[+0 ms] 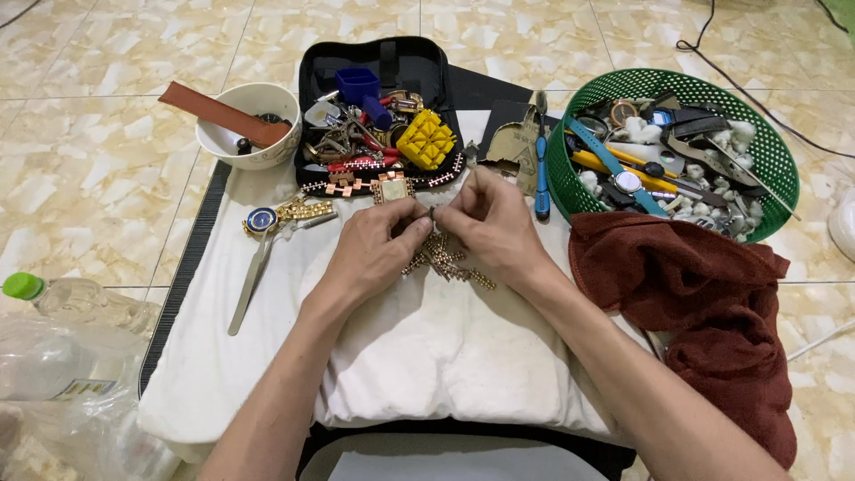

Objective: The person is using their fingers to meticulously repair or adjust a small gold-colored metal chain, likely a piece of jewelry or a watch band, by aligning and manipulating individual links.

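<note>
**Both hands pinching metal watch band over white cloth**

Left hand [372,249] & right hand [492,233] meeting fingertip to fingertip at centre, both pinched on upper end of a rose-gold link watch band [445,260]. Rest of band trailing down-right from the fingers, lying on white folded cloth [427,347]. Small part at the pinch too tiny to make out.

Just above hands: square rose-gold watch w/ bracelet [374,186] lying at front edge of open black tool case [378,111]; case packed w/ blue cup, yellow block, red-handled tools. Left of hands: gold watch w/ blue dial [276,216], touching long tweezers [251,278] angled down cloth. White bowl [248,126] upper left, brown strap laid across its rim. Blue-handled tool [541,174] just right of right hand, beside green basket [570,116] full of watches, straps & white bits. Maroon towel [712,312] bunched under basket, right of forearm. Clear plastic bottle w/ green cap [62,303] far left on tiled floor.
</note>
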